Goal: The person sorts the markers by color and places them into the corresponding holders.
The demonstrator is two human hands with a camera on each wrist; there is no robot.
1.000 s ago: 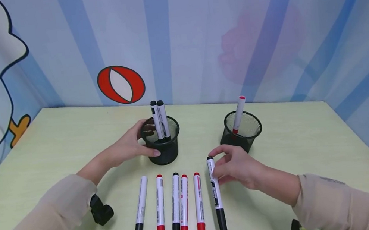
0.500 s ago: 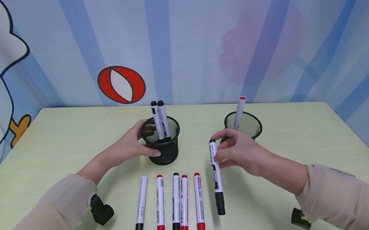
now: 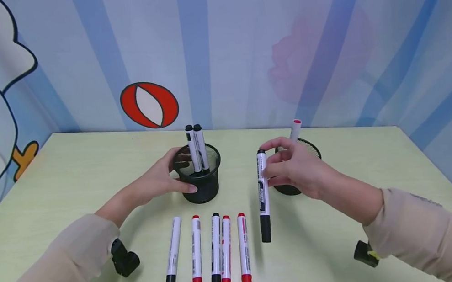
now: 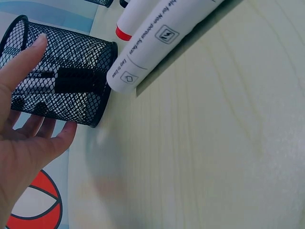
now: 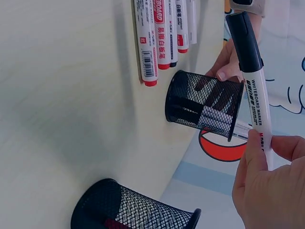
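My right hand [image 3: 301, 167] pinches a black-capped whiteboard marker [image 3: 262, 187] near its top end, cap pointing down, raised over the table. In the right wrist view the marker [image 5: 257, 95] reads "WHITEBOARD MARKER". My left hand [image 3: 157, 178] grips the side of a black mesh pen cup [image 3: 202, 189], fingers behind and thumb in front. Two black markers [image 3: 196, 148] stand in that cup. Behind my right hand is a second mesh cup [image 3: 289, 190], partly hidden, with one red marker [image 3: 296, 129] in it. The left wrist view shows the left hand [image 4: 28, 143] around its cup [image 4: 71, 71].
In front of the cups, several red- and black-capped markers lie in a row, among them a black one [image 3: 172, 261] at the left and a red one [image 3: 244, 258] at the right. The table [image 3: 88, 164] meets a printed backdrop [image 3: 234, 57] at its far edge.
My right hand has lifted the black marker off the table and moved it up and away, toward the far side, now overlapping the right cup. The left hand and its cup stay put.
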